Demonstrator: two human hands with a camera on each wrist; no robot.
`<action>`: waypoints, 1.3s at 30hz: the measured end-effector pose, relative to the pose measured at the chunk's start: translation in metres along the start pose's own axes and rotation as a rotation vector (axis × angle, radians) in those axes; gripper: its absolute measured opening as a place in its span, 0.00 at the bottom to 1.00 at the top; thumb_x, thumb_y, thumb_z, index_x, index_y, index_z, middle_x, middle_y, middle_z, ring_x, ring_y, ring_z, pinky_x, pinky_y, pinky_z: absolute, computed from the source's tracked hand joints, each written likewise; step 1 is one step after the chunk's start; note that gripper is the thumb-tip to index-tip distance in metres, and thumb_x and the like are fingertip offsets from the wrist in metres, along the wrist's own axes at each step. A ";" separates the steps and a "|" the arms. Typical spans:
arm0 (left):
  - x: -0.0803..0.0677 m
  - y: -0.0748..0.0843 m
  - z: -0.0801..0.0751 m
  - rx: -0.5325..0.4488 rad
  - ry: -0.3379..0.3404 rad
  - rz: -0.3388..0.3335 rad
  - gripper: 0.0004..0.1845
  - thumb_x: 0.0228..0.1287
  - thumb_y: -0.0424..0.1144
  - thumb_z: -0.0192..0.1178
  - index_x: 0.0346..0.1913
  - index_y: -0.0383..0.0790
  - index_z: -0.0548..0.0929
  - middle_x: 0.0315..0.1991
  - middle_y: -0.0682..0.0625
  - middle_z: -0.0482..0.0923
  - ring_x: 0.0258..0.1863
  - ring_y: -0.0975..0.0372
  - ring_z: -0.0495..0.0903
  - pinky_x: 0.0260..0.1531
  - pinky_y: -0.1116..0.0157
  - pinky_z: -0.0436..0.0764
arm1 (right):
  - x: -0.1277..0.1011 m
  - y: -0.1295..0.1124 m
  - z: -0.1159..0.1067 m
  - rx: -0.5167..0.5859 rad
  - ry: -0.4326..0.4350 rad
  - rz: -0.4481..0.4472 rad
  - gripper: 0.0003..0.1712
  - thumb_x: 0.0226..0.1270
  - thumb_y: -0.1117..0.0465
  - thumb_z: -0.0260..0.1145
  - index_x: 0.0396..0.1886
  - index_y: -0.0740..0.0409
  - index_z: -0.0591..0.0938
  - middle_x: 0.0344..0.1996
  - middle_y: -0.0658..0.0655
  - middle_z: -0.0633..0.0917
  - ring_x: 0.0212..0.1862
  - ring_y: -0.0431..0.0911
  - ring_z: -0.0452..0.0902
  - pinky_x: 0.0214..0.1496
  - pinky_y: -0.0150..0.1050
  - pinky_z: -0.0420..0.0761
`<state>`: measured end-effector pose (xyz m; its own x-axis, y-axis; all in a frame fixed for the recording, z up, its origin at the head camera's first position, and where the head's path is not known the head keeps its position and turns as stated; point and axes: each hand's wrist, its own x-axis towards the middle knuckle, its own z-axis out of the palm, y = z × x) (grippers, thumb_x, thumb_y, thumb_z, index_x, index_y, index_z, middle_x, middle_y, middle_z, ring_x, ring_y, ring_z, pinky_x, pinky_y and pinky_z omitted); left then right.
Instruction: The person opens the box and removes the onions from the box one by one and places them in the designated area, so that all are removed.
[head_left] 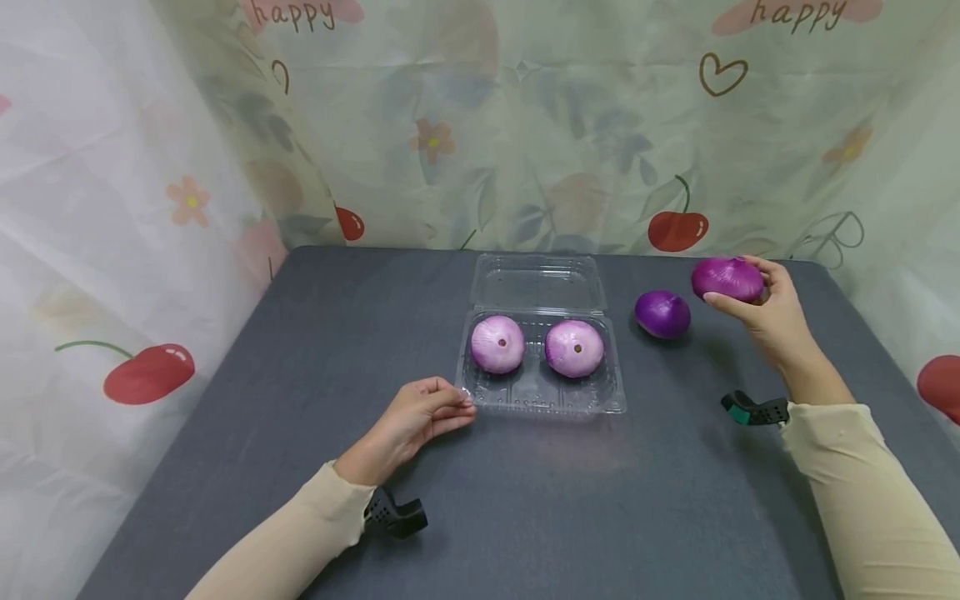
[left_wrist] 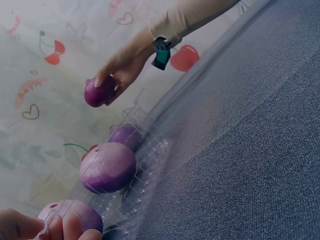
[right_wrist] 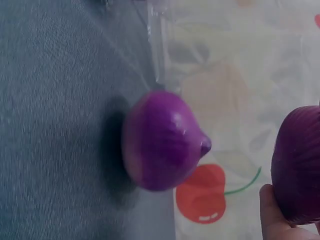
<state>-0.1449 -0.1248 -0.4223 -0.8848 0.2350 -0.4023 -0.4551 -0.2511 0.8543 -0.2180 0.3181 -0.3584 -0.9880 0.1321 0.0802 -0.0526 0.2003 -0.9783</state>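
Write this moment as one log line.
left hand: pinches container corner; right hand: holds onion; container: open, two onions; table: one onion

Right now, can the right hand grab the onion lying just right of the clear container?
Likely not as is: the right hand grips another onion. Otherwise the way looks free; in the head view, nothing stands between that hand and the loose onion.

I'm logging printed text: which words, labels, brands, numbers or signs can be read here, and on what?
"happy": on the cherry-patterned backdrop, head view, upper left.
"happy": same backdrop, head view, upper right.
"happy": same backdrop, slanted, left wrist view; probably one of those.
No other text is readable.
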 end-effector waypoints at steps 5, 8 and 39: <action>-0.001 0.001 0.001 0.001 0.012 -0.001 0.07 0.65 0.24 0.56 0.29 0.35 0.78 0.29 0.45 0.83 0.32 0.60 0.85 0.42 0.61 0.87 | 0.006 0.006 -0.007 -0.160 0.010 0.051 0.39 0.62 0.53 0.69 0.65 0.40 0.57 0.48 0.36 0.60 0.61 0.43 0.56 0.45 0.15 0.73; 0.000 0.000 0.000 0.002 0.010 0.002 0.07 0.65 0.24 0.56 0.30 0.34 0.78 0.29 0.44 0.83 0.32 0.60 0.85 0.42 0.61 0.87 | 0.009 0.010 -0.010 -0.244 0.011 0.089 0.42 0.62 0.48 0.69 0.69 0.41 0.55 0.53 0.40 0.60 0.64 0.47 0.55 0.57 0.26 0.75; -0.001 0.001 0.000 0.004 0.014 -0.003 0.07 0.65 0.24 0.55 0.30 0.34 0.77 0.30 0.44 0.83 0.33 0.59 0.85 0.43 0.61 0.87 | 0.031 0.063 -0.036 -0.480 -0.174 0.168 0.58 0.61 0.46 0.70 0.76 0.66 0.45 0.72 0.77 0.51 0.70 0.70 0.51 0.67 0.67 0.60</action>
<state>-0.1447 -0.1252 -0.4212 -0.8847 0.2230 -0.4095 -0.4575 -0.2463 0.8544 -0.2470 0.3700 -0.4107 -0.9887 0.0462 -0.1427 0.1406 0.6166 -0.7746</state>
